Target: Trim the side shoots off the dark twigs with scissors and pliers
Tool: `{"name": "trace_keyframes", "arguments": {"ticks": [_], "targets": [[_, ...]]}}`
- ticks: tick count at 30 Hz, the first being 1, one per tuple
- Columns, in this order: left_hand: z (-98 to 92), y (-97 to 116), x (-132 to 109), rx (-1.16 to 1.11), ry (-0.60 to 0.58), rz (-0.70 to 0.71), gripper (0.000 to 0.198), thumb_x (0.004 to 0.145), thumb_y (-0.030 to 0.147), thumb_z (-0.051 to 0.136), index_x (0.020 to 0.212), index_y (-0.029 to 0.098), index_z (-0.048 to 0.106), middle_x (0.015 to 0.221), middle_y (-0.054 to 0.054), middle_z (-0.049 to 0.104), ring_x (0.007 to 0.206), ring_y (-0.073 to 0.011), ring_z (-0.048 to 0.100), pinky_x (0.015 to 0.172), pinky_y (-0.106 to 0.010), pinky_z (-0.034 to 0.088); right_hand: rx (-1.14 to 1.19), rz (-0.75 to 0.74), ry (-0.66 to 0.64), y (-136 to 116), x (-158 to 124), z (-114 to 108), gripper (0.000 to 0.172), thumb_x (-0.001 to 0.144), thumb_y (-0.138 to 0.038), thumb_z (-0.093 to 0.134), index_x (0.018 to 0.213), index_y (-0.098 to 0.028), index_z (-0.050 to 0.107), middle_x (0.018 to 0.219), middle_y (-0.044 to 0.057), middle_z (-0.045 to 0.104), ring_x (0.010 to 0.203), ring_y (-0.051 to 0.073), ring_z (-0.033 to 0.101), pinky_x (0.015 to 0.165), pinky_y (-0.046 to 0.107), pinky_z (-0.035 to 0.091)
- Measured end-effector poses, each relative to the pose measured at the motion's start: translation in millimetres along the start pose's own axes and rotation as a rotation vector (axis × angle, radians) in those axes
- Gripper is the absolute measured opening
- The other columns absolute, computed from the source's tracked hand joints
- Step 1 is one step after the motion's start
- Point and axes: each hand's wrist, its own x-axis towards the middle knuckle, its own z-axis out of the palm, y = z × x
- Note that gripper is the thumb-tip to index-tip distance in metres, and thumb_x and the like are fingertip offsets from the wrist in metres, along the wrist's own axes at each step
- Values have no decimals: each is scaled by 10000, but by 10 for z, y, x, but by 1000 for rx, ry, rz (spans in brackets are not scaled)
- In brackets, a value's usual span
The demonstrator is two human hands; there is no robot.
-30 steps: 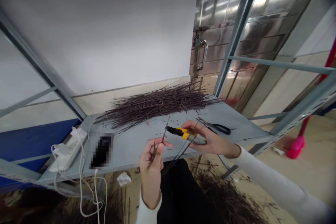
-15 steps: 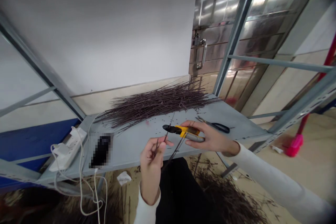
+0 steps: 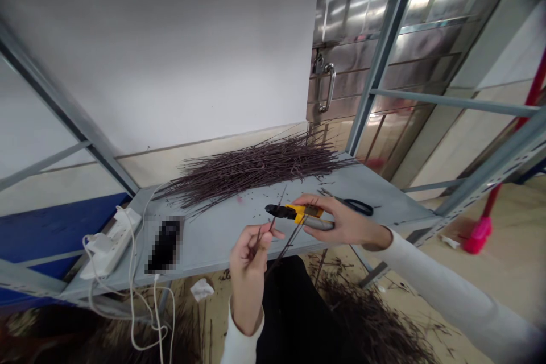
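Dark purplish-brown, thin and straight, the twig [image 3: 279,198] is pinched at its lower end by the left hand [image 3: 248,247] and slants up across the black nose of the yellow-handled cutters [image 3: 294,213], which the right hand [image 3: 343,223] clasps. Behind the cutters lies a heap of like twigs [image 3: 256,166] on the grey counter [image 3: 213,233]; scissors [image 3: 356,205] lie just right of the cutters.

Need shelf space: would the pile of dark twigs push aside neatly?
Probably not: the pile of twigs lies loose and unbound, so it would likely scatter. The twig in the left hand stands straight, so probably stiffish, light.
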Motion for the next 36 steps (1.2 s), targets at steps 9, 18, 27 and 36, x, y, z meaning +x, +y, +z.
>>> {"name": "trace_keyframes", "arguments": {"ticks": [9, 18, 27, 36], "targets": [[-5, -16, 14, -15, 18, 11, 215, 766, 377, 669, 805, 166, 657, 693, -31, 682, 375, -32, 239, 352, -182, 176, -240, -132, 221, 144, -30, 121, 393, 757, -283, 588, 1140, -212, 535, 978, 81, 639, 638, 142, 559, 580, 254, 465], [57, -14, 26, -67, 94, -128, 320, 696, 432, 705, 824, 151, 622, 680, -30, 678, 323, 3, 194, 301, -153, 148, -688, -275, 669, 328, 88, 423, 224, 771, -229, 585, 992, -201, 613, 791, 69, 665, 692, 197, 620, 642, 302, 499], [-16, 38, 62, -24, 100, -77, 311, 691, 405, 701, 835, 136, 644, 690, -43, 690, 345, 0, 220, 321, -148, 182, 576, 189, 305, 174, -9, 691, 197, 812, -367, 543, 912, -203, 587, 615, -41, 492, 437, 81, 397, 419, 219, 353], [-87, 39, 97, -51, 136, -54, 286, 719, 388, 690, 844, 137, 633, 714, -47, 693, 363, -5, 222, 326, -145, 197, 1101, 47, 1408, -62, 29, 370, 161, 724, -341, 550, 831, -224, 519, 715, -46, 476, 589, 112, 487, 568, 272, 431]]}}
